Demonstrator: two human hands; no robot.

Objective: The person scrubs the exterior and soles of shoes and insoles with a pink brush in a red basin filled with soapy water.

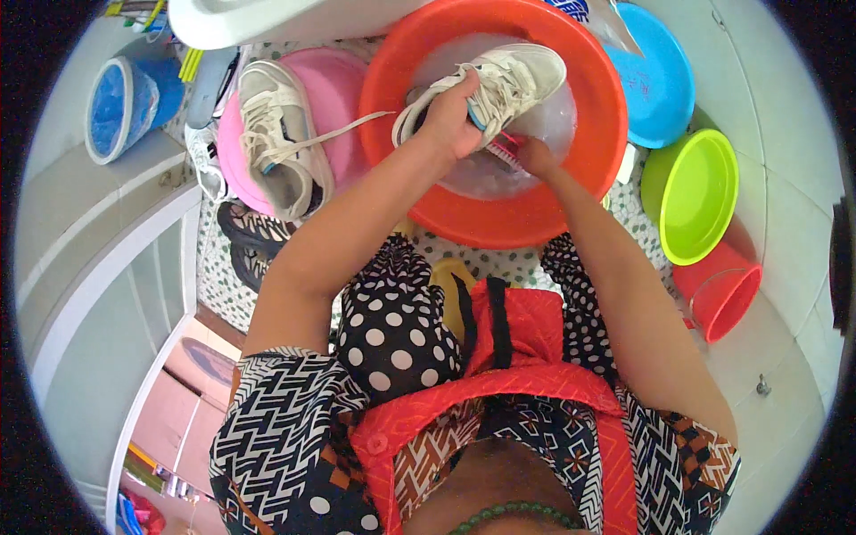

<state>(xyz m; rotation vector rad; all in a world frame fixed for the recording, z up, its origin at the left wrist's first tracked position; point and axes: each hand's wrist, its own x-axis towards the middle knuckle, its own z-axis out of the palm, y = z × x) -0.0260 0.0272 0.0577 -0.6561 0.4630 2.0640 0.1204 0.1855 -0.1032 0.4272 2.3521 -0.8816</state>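
Note:
My left hand (453, 118) grips a white lace-up sneaker (526, 76) at its ankle opening, holding it tilted over a large red basin (599, 174). Cloudy, sudsy water (557, 134) lies in the basin. A pink scrub brush (504, 153) with pale bristles is in my right hand (537, 159), close against the underside of the shoe. Part of the brush is hidden by the sneaker and my fingers. The other white sneaker (283, 134) rests on a pink basin (343, 76) to the left, its long lace trailing toward the red basin's rim.
Blue (655, 80) and lime green (698, 196) basins and a red bucket (720, 294) stand along the right wall. At left are a blue lined bin (134, 107), more shoes (207, 160) and patterned sandals (250, 227). A white tub (259, 22) edges the top.

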